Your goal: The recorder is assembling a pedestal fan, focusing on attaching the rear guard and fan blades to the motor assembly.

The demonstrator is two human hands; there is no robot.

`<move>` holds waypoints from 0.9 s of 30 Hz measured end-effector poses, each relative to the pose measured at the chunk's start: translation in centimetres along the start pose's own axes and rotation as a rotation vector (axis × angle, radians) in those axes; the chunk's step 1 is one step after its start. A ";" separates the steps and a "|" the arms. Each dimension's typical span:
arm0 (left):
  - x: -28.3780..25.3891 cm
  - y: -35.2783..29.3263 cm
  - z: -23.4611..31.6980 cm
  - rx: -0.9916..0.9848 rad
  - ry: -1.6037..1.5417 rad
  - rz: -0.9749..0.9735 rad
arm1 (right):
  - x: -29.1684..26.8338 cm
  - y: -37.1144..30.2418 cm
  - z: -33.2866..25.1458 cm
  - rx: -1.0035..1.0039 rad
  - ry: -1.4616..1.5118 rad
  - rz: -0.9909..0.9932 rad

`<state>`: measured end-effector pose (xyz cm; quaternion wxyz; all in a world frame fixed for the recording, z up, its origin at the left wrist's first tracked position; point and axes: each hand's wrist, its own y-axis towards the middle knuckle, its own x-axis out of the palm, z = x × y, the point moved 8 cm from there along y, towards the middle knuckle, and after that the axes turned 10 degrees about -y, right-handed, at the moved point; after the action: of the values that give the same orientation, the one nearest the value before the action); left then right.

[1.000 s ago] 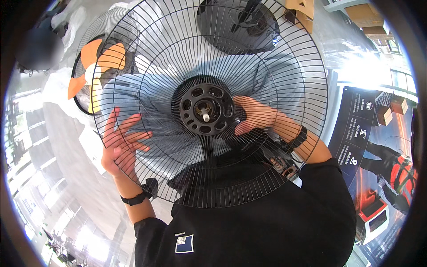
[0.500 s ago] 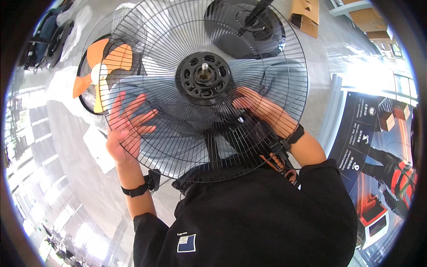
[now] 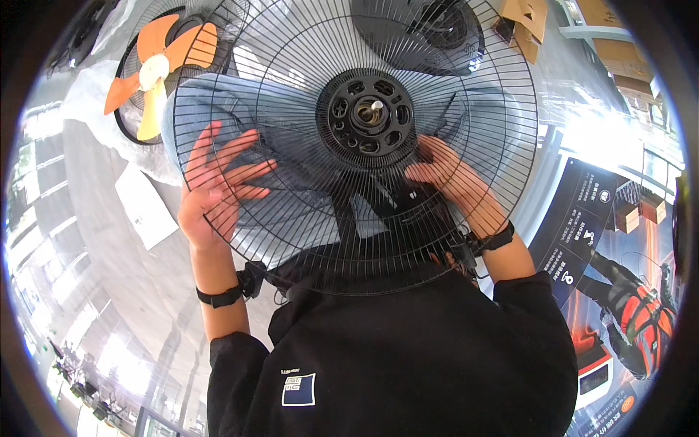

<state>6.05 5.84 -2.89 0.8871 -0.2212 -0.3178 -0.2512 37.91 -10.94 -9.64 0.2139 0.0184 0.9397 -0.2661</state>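
Observation:
A round black wire fan guard (image 3: 357,162) lies over my lap. At its middle sits a black slotted hub (image 3: 335,113) with a short metal shaft (image 3: 376,107). My left hand (image 3: 218,182) is at the guard's left rim, fingers spread and seen through the wires. Behind the guard, my right hand (image 3: 455,178) has its fingers bent in against a black part close under the hub. The wires and hub partly hide what those fingers grip. A round black fan base (image 3: 408,36) shows through the guard's far side.
Far left, an orange fan blade (image 3: 196,45) rests on another wire guard, with clear plastic wrap (image 3: 87,98) nearby. A white sheet (image 3: 145,207) lies on the floor at left. Cardboard boxes (image 3: 528,22) stand far right, and a printed dark panel (image 3: 575,211) is at right.
The guard and hub sit further right in view, the hub also slightly higher. Both hands remain at the same parts, with the left fingers still spread. The orange blade shows more fully.

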 end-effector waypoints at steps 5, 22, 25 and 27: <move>0.8 0.7 0.1 0.033 0.102 0.004 | -0.3 1.7 2.6 -0.077 -0.053 -0.057; 0.0 1.1 0.8 0.039 0.063 -0.048 | -0.9 -1.1 0.3 -0.580 -0.739 -0.034; -0.1 1.3 0.7 0.045 0.137 0.006 | -0.7 -1.1 2.4 -0.491 -0.069 -0.043; 0.2 1.0 0.7 0.036 0.168 0.017 | -1.5 -1.9 1.3 -0.606 -0.317 -0.012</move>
<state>6.45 6.97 -2.52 0.9166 -0.1861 -0.2448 -0.2557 39.52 -13.14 -9.13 0.3514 -0.0932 0.9313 0.0246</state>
